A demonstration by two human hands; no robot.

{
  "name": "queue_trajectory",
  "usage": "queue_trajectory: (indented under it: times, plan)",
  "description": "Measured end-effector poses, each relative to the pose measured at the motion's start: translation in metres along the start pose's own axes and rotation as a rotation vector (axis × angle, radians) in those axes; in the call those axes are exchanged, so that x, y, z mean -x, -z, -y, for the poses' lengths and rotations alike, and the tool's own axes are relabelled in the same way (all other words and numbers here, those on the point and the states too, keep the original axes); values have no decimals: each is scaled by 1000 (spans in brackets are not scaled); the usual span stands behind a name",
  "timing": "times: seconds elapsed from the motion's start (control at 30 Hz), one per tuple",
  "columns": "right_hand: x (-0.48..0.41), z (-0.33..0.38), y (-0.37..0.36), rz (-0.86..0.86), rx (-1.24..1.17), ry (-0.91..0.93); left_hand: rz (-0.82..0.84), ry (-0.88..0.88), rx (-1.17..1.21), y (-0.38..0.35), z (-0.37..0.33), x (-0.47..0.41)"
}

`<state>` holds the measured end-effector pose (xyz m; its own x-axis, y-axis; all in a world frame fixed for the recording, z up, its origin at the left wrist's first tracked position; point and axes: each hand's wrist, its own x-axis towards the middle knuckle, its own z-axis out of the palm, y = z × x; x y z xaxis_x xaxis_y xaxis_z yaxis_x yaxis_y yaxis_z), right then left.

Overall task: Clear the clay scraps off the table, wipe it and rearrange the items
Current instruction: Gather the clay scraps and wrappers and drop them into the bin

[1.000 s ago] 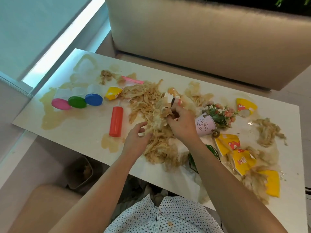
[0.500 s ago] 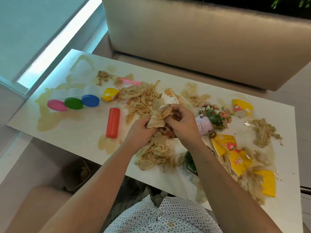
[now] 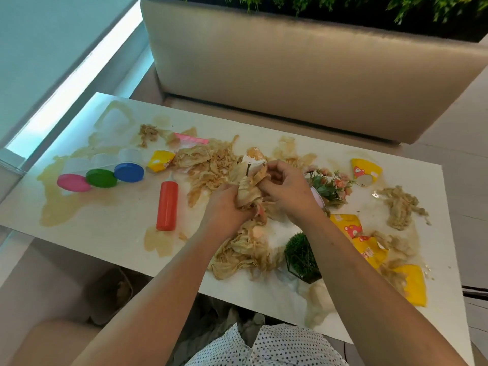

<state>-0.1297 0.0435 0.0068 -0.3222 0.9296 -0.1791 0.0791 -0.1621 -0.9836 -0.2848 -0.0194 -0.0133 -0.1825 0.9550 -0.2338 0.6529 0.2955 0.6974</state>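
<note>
A wad (image 3: 249, 184) of clay scraps was held between both hands just above the middle of the desk (image 3: 105, 223). The left hand (image 3: 224, 207) was curled round the wad's lower part, and the right hand (image 3: 287, 188) was closed on its upper part with bent fingers. More scraps (image 3: 211, 162) were spread on the desk behind the hands, a further heap (image 3: 243, 256) lay under the left forearm near the front edge, and a separate clump (image 3: 401, 207) was seen well apart at the right. A red bottle (image 3: 167, 206) lay on its side left of the hands. Beyond it a pink lid (image 3: 73, 182), a green lid (image 3: 101, 178) and a blue lid (image 3: 129, 172) were lined up in a row, each overlapping or touching the next. A pink stick (image 3: 191, 138) lay at the far side among the scraps. Yellow wrappers were scattered about: one (image 3: 159, 161) just beside the blue lid, one (image 3: 365, 170) at the far right, and others (image 3: 346, 225) crumpled by the right forearm. Flowers (image 3: 330, 183) lay tipped over behind the right hand, and a round green plant (image 3: 301, 252) stood near the front edge. Brown stains (image 3: 60, 204) were smeared over the left part of the desk. A beige sofa (image 3: 290, 75) stood behind the desk, and a bin (image 3: 111, 294) was seen below its front edge.
</note>
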Motion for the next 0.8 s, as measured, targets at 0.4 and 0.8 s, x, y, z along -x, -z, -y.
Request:
queue_trajectory:
  times: [0.4, 0.8]
  plan:
    - [0, -34, -36, -127, -82, -461, -94, 105, 549, 5, -1, 21]
    - [-3, -47, -36, -62, -205, -309, 131, 378, 1004, 30, 18, 17]
